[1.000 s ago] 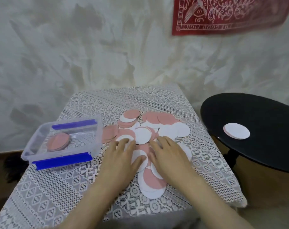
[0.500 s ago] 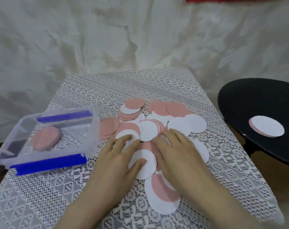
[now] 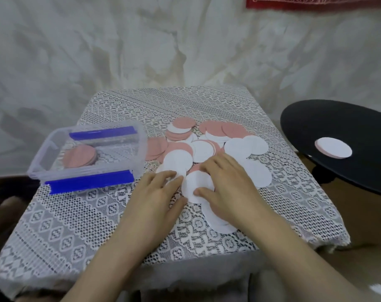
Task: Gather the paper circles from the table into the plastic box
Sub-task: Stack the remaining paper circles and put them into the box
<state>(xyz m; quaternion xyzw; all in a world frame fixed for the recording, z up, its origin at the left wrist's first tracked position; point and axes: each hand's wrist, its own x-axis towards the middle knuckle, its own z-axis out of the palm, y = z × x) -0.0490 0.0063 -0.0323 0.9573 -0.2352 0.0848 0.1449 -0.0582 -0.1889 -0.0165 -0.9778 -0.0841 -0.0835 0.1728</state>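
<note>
Both hands down flat on the lace-covered worktop (image 3: 76, 225). Left hand (image 3: 156, 190): fingers straight, tips resting on white discs, gripping nothing. Right hand (image 3: 226, 186): fingers spread over the pile, thumb pressing a white disc (image 3: 196, 184), nothing clasped. Paper circles (image 3: 209, 147), pink and white, lie overlapped mid-worktop, ahead of and under the hands. Clear plastic box (image 3: 141, 149) with blue clips sits just left of the pile, a pink stack (image 3: 80, 155) inside. A few more discs (image 3: 334, 147) lie on the black round table (image 3: 348, 123) to the right.
</note>
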